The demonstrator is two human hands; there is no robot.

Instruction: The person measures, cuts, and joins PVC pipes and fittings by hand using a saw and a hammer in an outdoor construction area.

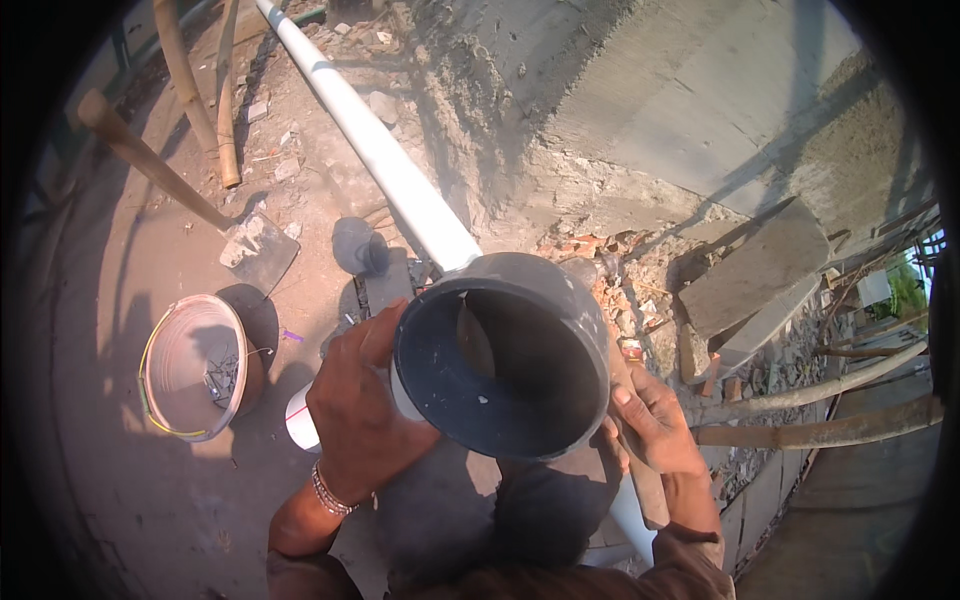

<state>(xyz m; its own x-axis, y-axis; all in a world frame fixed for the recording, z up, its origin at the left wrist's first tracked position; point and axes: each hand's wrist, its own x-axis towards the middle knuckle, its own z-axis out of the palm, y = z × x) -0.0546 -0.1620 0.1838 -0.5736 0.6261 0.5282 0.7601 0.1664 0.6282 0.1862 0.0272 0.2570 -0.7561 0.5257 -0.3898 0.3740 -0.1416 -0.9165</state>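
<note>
A dark grey pipe fitting (570,290) with a wide round mouth is tilted up toward me in the middle of the view. My left hand (365,405) is closed round its left side, fingertips partly hidden behind the rim. On the other side, my right hand (655,425) grips a flat wooden stick (642,480) against the fitting's outer wall. A long white pipe (370,135) runs from the far left to behind the fitting; whether they join is hidden. Near my left hand shows the end of another white pipe (301,420).
A bucket (200,310) with small dark pieces inside stands at left, near a shovel (262,245). A grey elbow fitting (357,246) lies beyond my left hand. Concrete slabs (755,270) and rubble lie right, under a rough wall (690,90). Poles (820,425) jut in.
</note>
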